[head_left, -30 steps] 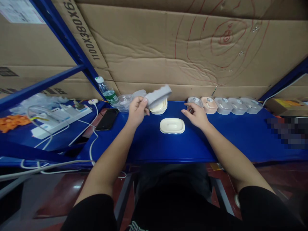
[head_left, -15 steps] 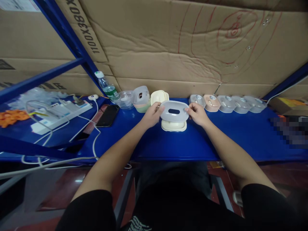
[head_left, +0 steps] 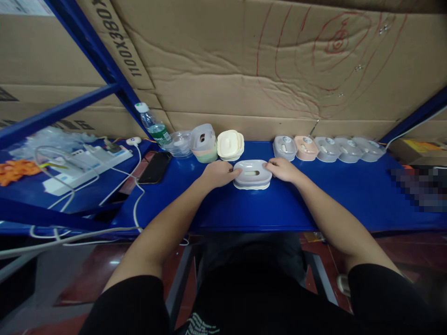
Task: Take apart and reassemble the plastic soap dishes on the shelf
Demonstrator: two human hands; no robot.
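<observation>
A pale grey plastic cover (head_left: 253, 179) with an oval slot in its top sits over a cream tray-like base (head_left: 252, 188) on the blue table. My left hand (head_left: 219, 174) grips the cover's left end, thumb on its upper edge. At the opposite end my right hand (head_left: 282, 169) holds the cover between thumb and fingers. Only the base's front edge shows below the cover. Behind my left hand stand cream lids (head_left: 230, 144) in a stack and nested slotted covers (head_left: 204, 142).
Several finished-looking lidded boxes, one a peach box (head_left: 306, 148), line the back right. Clear round containers (head_left: 181, 143), a water bottle (head_left: 155, 125) and a phone (head_left: 155, 167) are at the left. Further left lie a power strip (head_left: 87, 170) and cables. Cardboard (head_left: 216, 60) walls the back.
Both hands have lowered the grey cover onto the cream base, which it now mostly hides. The cover was held tilted above the base before.
</observation>
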